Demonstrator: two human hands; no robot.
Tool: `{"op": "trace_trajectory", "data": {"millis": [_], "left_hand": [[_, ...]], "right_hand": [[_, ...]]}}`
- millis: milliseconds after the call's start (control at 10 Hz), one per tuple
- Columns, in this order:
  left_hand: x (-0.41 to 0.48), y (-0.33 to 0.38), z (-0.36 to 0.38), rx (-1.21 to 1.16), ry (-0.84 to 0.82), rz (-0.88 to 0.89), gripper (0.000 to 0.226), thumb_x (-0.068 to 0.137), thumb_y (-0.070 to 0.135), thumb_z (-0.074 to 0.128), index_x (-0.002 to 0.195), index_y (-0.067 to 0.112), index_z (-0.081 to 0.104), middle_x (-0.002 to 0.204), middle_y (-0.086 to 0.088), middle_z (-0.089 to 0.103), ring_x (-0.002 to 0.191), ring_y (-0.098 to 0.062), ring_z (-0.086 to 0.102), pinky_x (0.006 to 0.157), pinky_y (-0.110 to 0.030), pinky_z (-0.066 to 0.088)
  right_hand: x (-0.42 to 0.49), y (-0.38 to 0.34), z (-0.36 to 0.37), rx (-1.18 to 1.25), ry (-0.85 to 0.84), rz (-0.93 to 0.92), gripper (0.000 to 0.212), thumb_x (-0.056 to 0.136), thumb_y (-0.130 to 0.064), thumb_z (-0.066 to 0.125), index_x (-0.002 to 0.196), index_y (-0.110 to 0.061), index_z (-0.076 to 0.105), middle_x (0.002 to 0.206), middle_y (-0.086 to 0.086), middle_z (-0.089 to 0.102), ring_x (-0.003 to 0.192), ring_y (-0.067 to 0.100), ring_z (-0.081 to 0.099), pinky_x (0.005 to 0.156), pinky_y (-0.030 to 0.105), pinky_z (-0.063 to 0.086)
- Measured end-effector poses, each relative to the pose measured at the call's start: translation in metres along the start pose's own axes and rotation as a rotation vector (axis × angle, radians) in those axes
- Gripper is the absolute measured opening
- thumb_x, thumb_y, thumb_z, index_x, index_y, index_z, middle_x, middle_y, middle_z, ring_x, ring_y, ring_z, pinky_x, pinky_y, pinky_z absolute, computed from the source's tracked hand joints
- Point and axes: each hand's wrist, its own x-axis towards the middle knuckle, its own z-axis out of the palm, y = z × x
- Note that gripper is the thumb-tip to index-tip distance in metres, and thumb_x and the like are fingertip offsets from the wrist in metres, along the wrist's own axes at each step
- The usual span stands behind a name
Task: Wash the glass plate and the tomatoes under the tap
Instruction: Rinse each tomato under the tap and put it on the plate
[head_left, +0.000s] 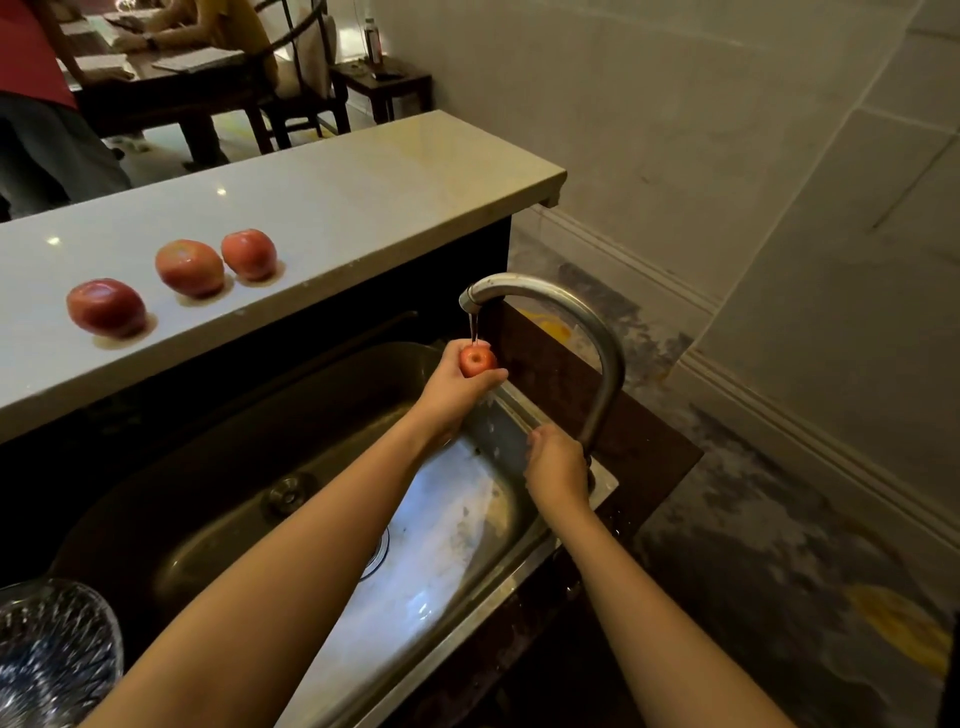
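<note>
Glass plate (52, 649) waits well left of the tap (609, 353); right hand (557, 465) curls round the tap's base, left hand (457, 389) grips a tomato (477, 361) under its spout. Wet, it could slip into the sink (457, 525). Three tomatoes (189, 267) sit beyond.

- A single head-worn camera stands close over the sink (260, 441), tilted forward and steeply down.
- The tap (610, 364) sits just right of centre, seen from above.
- Left of the tap and beyond it runs the pale counter (337, 208).
- Right of the tap lie the floor (753, 519) and wall (675, 130).
- Far beyond the tap, at upper left, is a dining table (171, 88).
- The wide lens bends the straight edges.
</note>
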Motion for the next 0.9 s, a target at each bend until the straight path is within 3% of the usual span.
{"op": "trace_trajectory", "data": {"millis": [100, 200, 300, 400, 500, 600, 700, 800, 900], "left_hand": [[-0.001, 0.002, -0.001, -0.105, 0.012, -0.036, 0.021, 0.093, 0.031, 0.051, 0.109, 0.019, 0.045, 0.096, -0.011, 0.05, 0.067, -0.014, 0.051, 0.049, -0.02, 0.039], [0.001, 0.005, 0.0, -0.232, 0.109, -0.103, 0.021, 0.098, 0.034, 0.035, 0.099, 0.015, 0.046, 0.087, -0.012, 0.052, 0.059, -0.014, 0.05, 0.043, -0.019, 0.038], [0.0, 0.008, 0.011, -0.173, 0.039, -0.046, 0.025, 0.098, 0.025, 0.034, 0.1, 0.009, 0.052, 0.088, -0.009, 0.055, 0.08, -0.017, 0.056, 0.07, -0.03, 0.048], [-0.001, 0.015, 0.017, -0.209, 0.062, -0.048, 0.02, 0.099, 0.022, 0.035, 0.099, 0.014, 0.053, 0.092, -0.004, 0.058, 0.094, -0.017, 0.057, 0.081, -0.029, 0.05], [0.006, 0.022, 0.007, -0.301, 0.227, -0.044, 0.029, 0.099, 0.023, 0.037, 0.079, 0.014, 0.057, 0.074, -0.002, 0.056, 0.074, -0.013, 0.057, 0.067, -0.024, 0.048], [0.005, 0.023, 0.016, -0.208, 0.191, -0.031, 0.023, 0.098, 0.02, 0.037, 0.082, 0.014, 0.053, 0.077, -0.002, 0.054, 0.074, -0.012, 0.054, 0.07, -0.028, 0.046], [0.004, 0.022, 0.023, -0.209, 0.161, -0.027, 0.02, 0.098, 0.017, 0.035, 0.086, 0.012, 0.05, 0.081, -0.005, 0.051, 0.078, -0.013, 0.051, 0.072, -0.029, 0.045], [0.01, 0.024, 0.01, -0.167, 0.258, -0.027, 0.025, 0.097, 0.023, 0.037, 0.077, 0.022, 0.051, 0.076, 0.006, 0.051, 0.071, -0.007, 0.049, 0.066, -0.023, 0.043], [0.007, 0.02, 0.016, -0.104, 0.164, -0.077, 0.023, 0.098, 0.029, 0.034, 0.077, 0.032, 0.041, 0.081, 0.011, 0.044, 0.071, -0.003, 0.044, 0.07, -0.023, 0.041]], "right_hand": [[-0.001, -0.015, -0.008, -0.149, 0.078, -0.123, 0.028, 0.1, -0.025, 0.034, 0.105, -0.009, 0.057, 0.096, 0.007, 0.063, 0.082, 0.019, 0.055, 0.065, 0.026, 0.036], [0.007, -0.042, -0.01, -0.06, 0.184, -0.367, 0.036, 0.099, -0.034, 0.033, 0.123, -0.016, 0.053, 0.104, 0.006, 0.059, 0.091, 0.021, 0.057, 0.073, 0.028, 0.041], [0.034, -0.073, -0.003, 0.371, -0.15, -0.159, 0.04, 0.099, -0.038, 0.03, 0.131, -0.023, 0.047, 0.121, 0.009, 0.054, 0.109, 0.025, 0.054, 0.089, 0.034, 0.044], [0.05, -0.086, 0.004, 0.587, -0.214, -0.031, 0.036, 0.098, -0.035, 0.03, 0.124, -0.022, 0.053, 0.121, 0.008, 0.058, 0.113, 0.024, 0.055, 0.091, 0.034, 0.044], [0.044, -0.082, 0.023, 0.504, -0.252, -0.2, 0.039, 0.099, -0.035, 0.03, 0.132, -0.019, 0.043, 0.13, 0.007, 0.051, 0.117, 0.02, 0.051, 0.098, 0.036, 0.043], [0.053, -0.082, 0.024, 0.631, -0.179, -0.12, 0.033, 0.098, -0.032, 0.032, 0.122, -0.018, 0.051, 0.11, 0.005, 0.058, 0.104, 0.02, 0.056, 0.081, 0.029, 0.048], [0.061, -0.084, 0.02, 0.682, -0.187, -0.018, 0.03, 0.098, -0.03, 0.033, 0.109, -0.015, 0.056, 0.091, 0.002, 0.058, 0.1, 0.024, 0.056, 0.079, 0.03, 0.044], [0.052, -0.086, 0.031, 0.504, -0.212, -0.173, 0.038, 0.099, -0.036, 0.03, 0.125, -0.017, 0.049, 0.115, 0.004, 0.054, 0.109, 0.019, 0.052, 0.09, 0.032, 0.042], [0.06, -0.084, 0.029, 0.707, -0.218, -0.044, 0.034, 0.094, -0.029, 0.04, 0.115, -0.01, 0.059, 0.096, 0.002, 0.062, 0.097, 0.021, 0.06, 0.082, 0.035, 0.048]]}}
